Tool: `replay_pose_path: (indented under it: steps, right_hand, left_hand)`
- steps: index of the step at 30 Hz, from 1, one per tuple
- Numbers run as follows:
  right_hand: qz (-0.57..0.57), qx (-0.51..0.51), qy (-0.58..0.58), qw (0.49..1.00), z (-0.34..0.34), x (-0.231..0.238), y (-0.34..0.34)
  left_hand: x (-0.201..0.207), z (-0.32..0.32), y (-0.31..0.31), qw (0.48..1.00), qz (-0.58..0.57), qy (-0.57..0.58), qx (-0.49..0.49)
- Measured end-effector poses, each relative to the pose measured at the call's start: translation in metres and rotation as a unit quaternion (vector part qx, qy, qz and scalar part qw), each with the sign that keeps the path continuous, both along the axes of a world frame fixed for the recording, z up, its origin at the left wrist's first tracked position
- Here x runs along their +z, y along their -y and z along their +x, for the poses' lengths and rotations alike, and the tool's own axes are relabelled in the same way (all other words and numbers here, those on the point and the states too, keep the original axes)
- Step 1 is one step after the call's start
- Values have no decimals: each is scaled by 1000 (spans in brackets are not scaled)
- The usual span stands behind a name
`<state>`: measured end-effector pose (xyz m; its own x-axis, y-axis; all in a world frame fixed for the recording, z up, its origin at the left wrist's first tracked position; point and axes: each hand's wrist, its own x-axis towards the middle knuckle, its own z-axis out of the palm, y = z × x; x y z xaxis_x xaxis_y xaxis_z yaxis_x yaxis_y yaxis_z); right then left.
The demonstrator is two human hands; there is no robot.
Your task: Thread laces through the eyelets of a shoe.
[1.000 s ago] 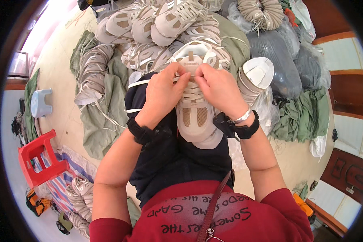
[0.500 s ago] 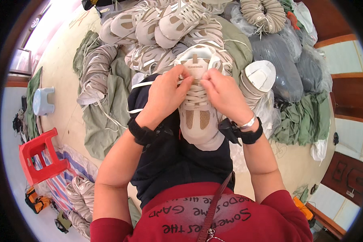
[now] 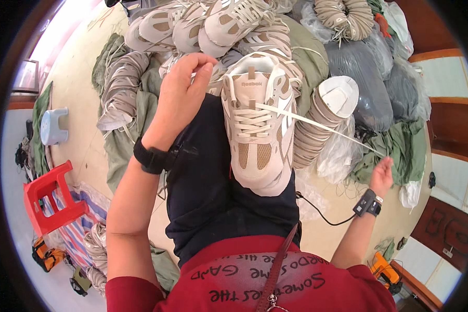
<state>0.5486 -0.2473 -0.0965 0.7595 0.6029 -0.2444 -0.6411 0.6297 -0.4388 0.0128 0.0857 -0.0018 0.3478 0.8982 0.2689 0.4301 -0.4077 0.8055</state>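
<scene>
A beige and white sneaker (image 3: 254,166) rests upright on my lap, toe toward me, its laces threaded through the lower eyelets. From its upper eyelets a flat cream shoelace (image 3: 317,124) stretches taut out to the right. My right hand (image 3: 382,176), far out on that side, is closed on the lace's end. Left of the sneaker and apart from it, my left hand (image 3: 182,96) is raised with its fingers curled and thumb close to the index finger. Whether a lace end is in it I cannot make out.
Beyond my knees lies a heap of similar sneakers (image 3: 234,23). Nested stacks of shoe uppers (image 3: 124,86) flank me. Grey plastic-wrapped bundles (image 3: 359,78) and green cloth (image 3: 392,151) lie right. A red stool (image 3: 52,197) and blue stool (image 3: 54,126) stand left.
Both hands have left the shoe's tongue and spread apart, the left up and leftward, the right far to the right. The lace is now drawn out straight toward my right hand.
</scene>
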Motion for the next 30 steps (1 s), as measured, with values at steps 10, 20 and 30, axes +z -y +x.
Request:
replay_pose_path:
  steps: [10,20,30]
  right_hand:
    - [-316,-34,125,940,10,-74,88]
    - [-401,151,528,733,-200,19,-112]
    - [-209,189,786,550,-318,101,-197]
  left_hand:
    - [11,34,2,998,15,-38,-53]
    - [22,25,40,960,142,-222,-91]
    - [9,9,38,954,78,-251,-144]
